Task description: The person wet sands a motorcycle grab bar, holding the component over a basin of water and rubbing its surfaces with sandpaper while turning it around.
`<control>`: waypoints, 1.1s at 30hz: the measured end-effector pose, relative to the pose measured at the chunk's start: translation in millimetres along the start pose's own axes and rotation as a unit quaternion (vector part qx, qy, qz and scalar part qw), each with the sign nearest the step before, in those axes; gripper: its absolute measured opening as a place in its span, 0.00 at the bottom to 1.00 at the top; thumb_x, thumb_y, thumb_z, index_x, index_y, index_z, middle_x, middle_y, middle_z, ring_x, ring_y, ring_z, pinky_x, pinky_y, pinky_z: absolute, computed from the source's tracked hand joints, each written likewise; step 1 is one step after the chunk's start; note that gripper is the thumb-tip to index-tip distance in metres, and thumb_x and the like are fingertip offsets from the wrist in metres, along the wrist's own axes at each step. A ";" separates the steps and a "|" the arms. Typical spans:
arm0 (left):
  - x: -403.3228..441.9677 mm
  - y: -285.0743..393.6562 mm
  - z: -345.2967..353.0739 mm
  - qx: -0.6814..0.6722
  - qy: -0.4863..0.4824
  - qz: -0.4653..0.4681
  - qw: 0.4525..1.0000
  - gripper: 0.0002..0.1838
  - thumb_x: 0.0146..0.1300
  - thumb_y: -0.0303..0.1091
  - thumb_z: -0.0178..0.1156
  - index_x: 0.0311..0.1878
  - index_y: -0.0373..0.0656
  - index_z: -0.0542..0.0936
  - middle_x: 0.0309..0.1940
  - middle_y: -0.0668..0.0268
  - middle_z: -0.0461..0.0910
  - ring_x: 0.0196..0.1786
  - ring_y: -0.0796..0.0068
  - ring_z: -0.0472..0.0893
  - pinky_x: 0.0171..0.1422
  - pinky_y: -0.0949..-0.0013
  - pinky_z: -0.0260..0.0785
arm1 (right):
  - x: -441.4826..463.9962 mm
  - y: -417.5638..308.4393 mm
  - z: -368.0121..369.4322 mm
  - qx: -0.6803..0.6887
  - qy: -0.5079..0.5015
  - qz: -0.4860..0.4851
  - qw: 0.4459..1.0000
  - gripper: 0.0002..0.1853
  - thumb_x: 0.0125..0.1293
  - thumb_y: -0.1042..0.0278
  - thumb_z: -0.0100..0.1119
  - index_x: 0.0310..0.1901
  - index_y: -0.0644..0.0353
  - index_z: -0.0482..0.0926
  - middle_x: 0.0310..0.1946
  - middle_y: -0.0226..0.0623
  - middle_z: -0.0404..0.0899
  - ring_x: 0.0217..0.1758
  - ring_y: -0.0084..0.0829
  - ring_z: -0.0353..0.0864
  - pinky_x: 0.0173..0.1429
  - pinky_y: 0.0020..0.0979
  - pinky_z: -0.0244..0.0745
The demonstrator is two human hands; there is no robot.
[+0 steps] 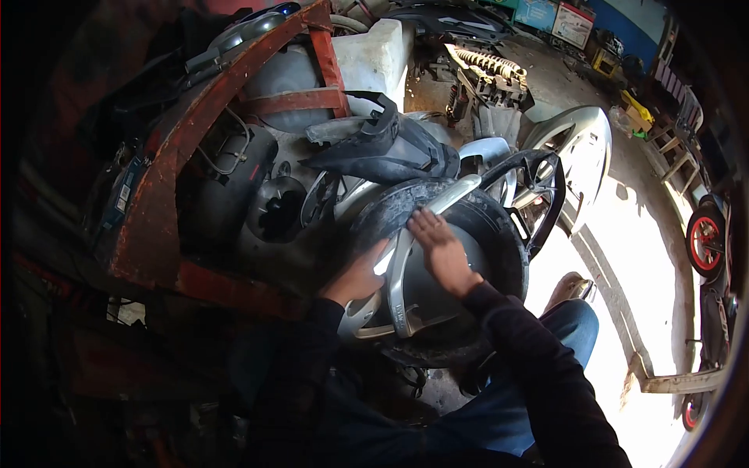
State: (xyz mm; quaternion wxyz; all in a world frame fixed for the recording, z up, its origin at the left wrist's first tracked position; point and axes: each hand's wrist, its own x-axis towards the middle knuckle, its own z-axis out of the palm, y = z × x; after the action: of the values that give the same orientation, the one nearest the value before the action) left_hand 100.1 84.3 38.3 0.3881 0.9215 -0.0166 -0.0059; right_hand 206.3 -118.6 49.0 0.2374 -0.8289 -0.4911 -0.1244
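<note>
A silver motorcycle grab rail (399,292), curved and with raised lettering near its lower end, lies slanted over a round black tub (511,269). My left hand (356,277) is closed on the rail's left side, its fingers partly hidden behind the silver part. My right hand (443,251) rests on top of the rail near its middle, fingers stretched out flat along it. The tub's dark inside shows to the right, and its bottom is partly covered by my right hand and wrist.
Left of the tub stands a rusty red metal frame (226,86). Black plastic fairing (382,148) lies behind the tub. A silver-white body panel (589,144) and a coil-spring shock absorber (491,66) are farther back. At right is a wheel with a red rim (704,242).
</note>
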 end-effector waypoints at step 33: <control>-1.9 28.5 -0.8 0.015 -0.019 -0.087 0.996 0.36 0.60 0.28 0.59 0.72 0.41 0.60 0.58 0.38 0.74 0.63 0.39 0.72 0.64 0.51 0.67 | -3.9 -129.8 35.7 0.230 0.303 0.307 0.872 0.28 0.58 0.86 0.46 0.64 0.75 0.67 0.64 0.74 0.61 0.68 0.61 0.65 0.70 0.43 0.65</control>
State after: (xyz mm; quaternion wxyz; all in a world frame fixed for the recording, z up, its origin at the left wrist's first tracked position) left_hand 97.5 65.1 59.2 0.3717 0.9249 0.0564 -0.0567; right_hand 90.1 -50.6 51.9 0.5848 -0.7815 -0.1306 -0.1740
